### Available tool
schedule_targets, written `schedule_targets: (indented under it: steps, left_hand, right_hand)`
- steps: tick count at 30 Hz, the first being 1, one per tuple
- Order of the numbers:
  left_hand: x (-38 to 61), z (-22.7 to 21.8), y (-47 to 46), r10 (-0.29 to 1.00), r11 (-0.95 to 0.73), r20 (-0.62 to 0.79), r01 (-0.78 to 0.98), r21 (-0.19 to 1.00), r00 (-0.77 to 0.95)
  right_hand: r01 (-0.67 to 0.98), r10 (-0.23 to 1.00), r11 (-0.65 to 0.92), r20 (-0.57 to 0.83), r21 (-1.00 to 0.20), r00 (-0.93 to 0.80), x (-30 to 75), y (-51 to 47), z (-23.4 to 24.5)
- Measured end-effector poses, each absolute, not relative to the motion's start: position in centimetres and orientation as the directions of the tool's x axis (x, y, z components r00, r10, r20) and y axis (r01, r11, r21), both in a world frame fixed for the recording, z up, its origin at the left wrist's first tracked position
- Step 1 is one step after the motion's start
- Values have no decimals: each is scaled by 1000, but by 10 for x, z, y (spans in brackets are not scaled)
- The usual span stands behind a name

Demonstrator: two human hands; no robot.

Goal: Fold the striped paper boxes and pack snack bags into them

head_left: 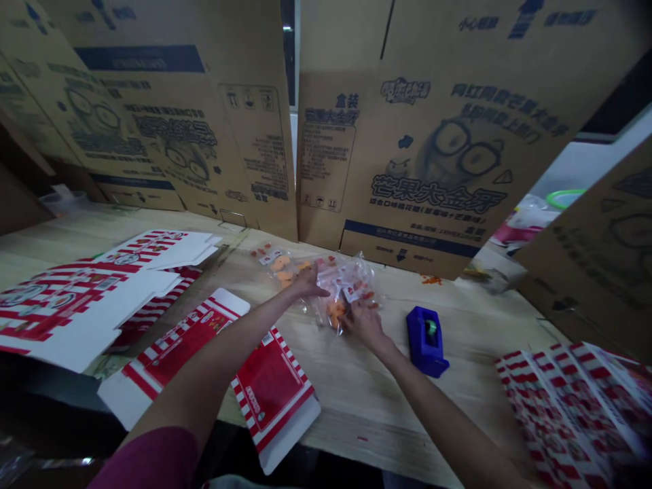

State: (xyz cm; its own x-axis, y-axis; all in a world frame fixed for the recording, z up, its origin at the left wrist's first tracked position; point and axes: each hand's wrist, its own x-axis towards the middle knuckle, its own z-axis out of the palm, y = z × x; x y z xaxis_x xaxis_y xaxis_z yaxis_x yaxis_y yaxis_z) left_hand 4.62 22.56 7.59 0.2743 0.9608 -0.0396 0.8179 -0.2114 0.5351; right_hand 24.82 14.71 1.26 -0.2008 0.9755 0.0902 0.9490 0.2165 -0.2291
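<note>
A cluster of clear plastic packets (337, 314) with orange pieces and red-and-white print lies at the middle of the table. My left hand (307, 282) reaches over the packets from the left, its thumb and fingers spread and touching the plastic. On the near right side, my right hand (364, 322) has its fingers bent and closed on the edge of a packet; its fingertips are partly hidden. More packets (279, 263) lie just beyond my left hand. Beneath my left forearm is a flattened red-and-white carton (275, 387), partly covered by the arm.
A blue tape dispenser (426, 343) stands right of my right hand. Flat printed cartons (66, 299) are piled at the left. Striped red-and-white boxes (565, 407) lie at the right. Large cardboard boxes (407, 156) wall off the back of the wooden table (367, 407).
</note>
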Motion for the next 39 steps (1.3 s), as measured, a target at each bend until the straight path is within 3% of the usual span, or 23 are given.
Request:
schedule_targets:
  steps: [5,11,19,22,25,30,33,39]
  left_hand:
    - [62,76,240,950,-191,-153,897,399,271]
    - [77,93,196,902,-385,-67,865,322,427]
    - [73,56,110,805,-569,-5,775,277,593]
    - [43,46,97,754,-618,-40,729,294,656]
    - [3,49,86,690,-672,-91,683,285,718]
    - [-58,57,64,532,-789,-210,571,227,820]
    - [-75,53,53,441,-846,-236,489,214,866]
    - [-61,44,55,357,-900,-233,400,171,904]
  right_hand:
    - [920,986,164,86,-356,-142,237,124,-13]
    - [889,981,192,46,-415,-190,212,129,-12]
    - [733,846,411,-73,-542,-528,221,53,5]
    - [619,783,399,-101,-677,-614,249,30,18]
    - [564,848,265,-90,-782,-523,272,30,25]
    - [689,927,366,178,-625,-331,270,55,22]
    - [664,918,398,283,-633,-280,256,76,30]
    - [565,946,239,60,-790,-317,229,169,61]
